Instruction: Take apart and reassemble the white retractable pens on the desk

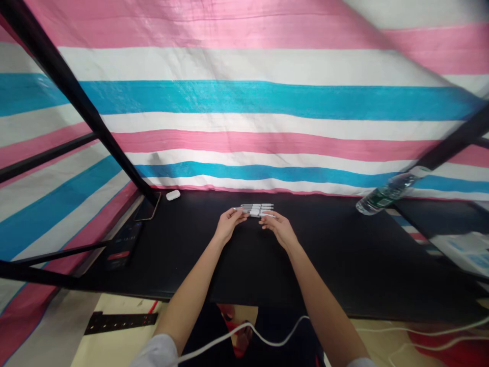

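Note:
Several white pens with dark tips (pixel 262 206) lie side by side on the black tabletop (pixel 244 260), running left to right. My left hand (pixel 228 224) is closed, thumb and fingers pinching the left end of the nearest pen (pixel 255 214). At that pen's other end, my right hand (pixel 280 228) is closed too, its fingertips on the white barrel. The pen is level and close in front of the others. Fingers hide both of its ends in part, and I cannot tell whether it touches the table.
A white earbud case (pixel 173 195) lies at the back left, near a phone (pixel 148 207) by the frame post. Another dark phone (pixel 124 243) is at the left edge. On the right, a clear water bottle (pixel 387 192) leans at a tilt. A white cable (pixel 275 344) hangs below the front edge.

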### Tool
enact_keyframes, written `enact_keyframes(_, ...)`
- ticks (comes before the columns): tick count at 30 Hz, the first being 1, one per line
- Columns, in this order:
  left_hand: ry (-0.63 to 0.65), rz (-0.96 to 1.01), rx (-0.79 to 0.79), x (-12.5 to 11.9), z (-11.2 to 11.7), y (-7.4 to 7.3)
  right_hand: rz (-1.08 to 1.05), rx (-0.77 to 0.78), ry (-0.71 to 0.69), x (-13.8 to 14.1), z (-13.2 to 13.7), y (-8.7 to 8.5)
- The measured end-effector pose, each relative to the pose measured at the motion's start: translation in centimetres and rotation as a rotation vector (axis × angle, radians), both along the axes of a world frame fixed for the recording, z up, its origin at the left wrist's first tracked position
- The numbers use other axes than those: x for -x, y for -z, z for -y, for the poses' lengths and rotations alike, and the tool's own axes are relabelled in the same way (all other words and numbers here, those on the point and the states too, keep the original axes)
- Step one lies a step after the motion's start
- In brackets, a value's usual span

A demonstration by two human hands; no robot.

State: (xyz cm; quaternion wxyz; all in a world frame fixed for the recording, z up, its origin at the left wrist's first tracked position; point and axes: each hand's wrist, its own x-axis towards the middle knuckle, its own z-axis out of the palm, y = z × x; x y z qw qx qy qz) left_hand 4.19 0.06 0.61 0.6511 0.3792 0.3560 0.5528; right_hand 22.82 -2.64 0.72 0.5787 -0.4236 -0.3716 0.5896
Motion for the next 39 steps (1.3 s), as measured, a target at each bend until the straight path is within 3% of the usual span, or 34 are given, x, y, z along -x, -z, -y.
enact_keyframes(14,0.087,-0.031,-0.035,0.37,0.26,-0.39,0.047,0.052,0.082,0.01,-0.09,0.11)
enact_keyframes(22,0.035,-0.133,-0.047,0.49,0.07,-0.13,0.037,0.002,0.066,0.04,-0.1,0.18)
enact_keyframes(28,0.099,-0.194,-0.097,0.87,-0.06,0.01,0.115,0.036,0.073,-0.22,-0.24,0.33)
enact_keyframes(39,-0.012,-0.299,-0.043,0.62,0.03,-0.36,0.065,-0.001,0.091,-0.09,-0.44,0.56)
